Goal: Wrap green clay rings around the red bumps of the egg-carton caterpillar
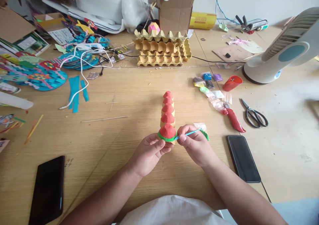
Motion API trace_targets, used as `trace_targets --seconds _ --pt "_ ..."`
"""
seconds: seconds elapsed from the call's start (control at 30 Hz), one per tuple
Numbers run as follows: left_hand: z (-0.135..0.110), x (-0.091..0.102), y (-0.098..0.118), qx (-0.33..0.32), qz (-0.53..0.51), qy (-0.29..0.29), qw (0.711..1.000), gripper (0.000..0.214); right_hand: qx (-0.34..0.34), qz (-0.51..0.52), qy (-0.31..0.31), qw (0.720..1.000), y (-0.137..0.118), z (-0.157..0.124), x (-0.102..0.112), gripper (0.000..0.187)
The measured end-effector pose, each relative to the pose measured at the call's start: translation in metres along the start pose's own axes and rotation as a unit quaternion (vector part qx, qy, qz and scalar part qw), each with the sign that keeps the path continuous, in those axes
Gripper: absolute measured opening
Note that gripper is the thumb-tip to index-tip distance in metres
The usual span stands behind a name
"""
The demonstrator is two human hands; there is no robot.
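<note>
A strip of egg carton cups (167,119), its domes covered in red, stretches away from me over the wooden table. Around the base of the nearest dome runs a bright green band that looks like soft clay. My left hand (149,152) grips this near end between thumb and fingers. In my right hand (195,144) is a thin blue modelling stick (188,133), pinched between thumb and fingers, its tip touching the green band's right side. Beside that hand, a green piece in clear wrapping (204,133) shows partly behind the fingers.
Black phones lie at left (47,188) and right (243,158). Scissors (254,114), a red-handled knife (234,118), a red cup (232,82) and clay packets (206,80) sit to the right. Egg cartons (160,57) stand behind; a white fan (276,52) is at far right.
</note>
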State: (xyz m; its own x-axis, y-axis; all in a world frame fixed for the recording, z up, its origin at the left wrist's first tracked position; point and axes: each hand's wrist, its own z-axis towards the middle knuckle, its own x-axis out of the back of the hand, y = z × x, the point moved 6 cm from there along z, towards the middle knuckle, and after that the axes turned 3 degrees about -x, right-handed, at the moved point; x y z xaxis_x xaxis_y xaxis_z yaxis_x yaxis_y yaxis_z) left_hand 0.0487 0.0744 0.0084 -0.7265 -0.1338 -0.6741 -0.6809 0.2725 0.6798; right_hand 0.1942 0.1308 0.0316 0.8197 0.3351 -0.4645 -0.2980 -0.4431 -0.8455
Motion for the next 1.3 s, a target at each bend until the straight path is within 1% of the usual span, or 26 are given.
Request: trace_targets --seconds 0.17,0.63,0.7,0.83,0.93,1.1,1.3 --pt "0.0 -0.003 0.002 0.0 0.006 0.0 1.0 0.02 -0.029 0.029 -0.016 0.999 0.007 0.003 -0.001 0.034" --pt "0.0 -0.01 0.005 -0.01 0.023 -0.024 0.999 0.022 -0.036 0.052 -0.032 0.998 0.01 0.003 -0.003 0.032" --pt "0.0 -0.008 0.004 -0.013 0.019 -0.026 0.999 0.021 -0.036 0.068 -0.037 0.996 0.011 0.003 -0.004 0.032" --pt "0.001 -0.004 0.002 -0.012 0.012 -0.023 1.0 0.016 -0.042 0.135 -0.05 0.989 0.01 0.002 -0.007 0.032" --pt "0.0 -0.004 0.002 -0.007 0.016 -0.019 1.0 0.018 -0.05 0.163 -0.053 0.984 0.009 0.002 -0.009 0.031" --pt "-0.001 -0.006 0.002 -0.007 0.013 -0.027 1.0 0.019 -0.056 0.162 -0.06 0.983 0.014 0.005 -0.01 0.03" --pt "-0.002 -0.004 0.002 -0.006 0.029 -0.028 0.999 0.017 -0.057 0.145 -0.062 0.986 0.018 0.006 -0.008 0.031"
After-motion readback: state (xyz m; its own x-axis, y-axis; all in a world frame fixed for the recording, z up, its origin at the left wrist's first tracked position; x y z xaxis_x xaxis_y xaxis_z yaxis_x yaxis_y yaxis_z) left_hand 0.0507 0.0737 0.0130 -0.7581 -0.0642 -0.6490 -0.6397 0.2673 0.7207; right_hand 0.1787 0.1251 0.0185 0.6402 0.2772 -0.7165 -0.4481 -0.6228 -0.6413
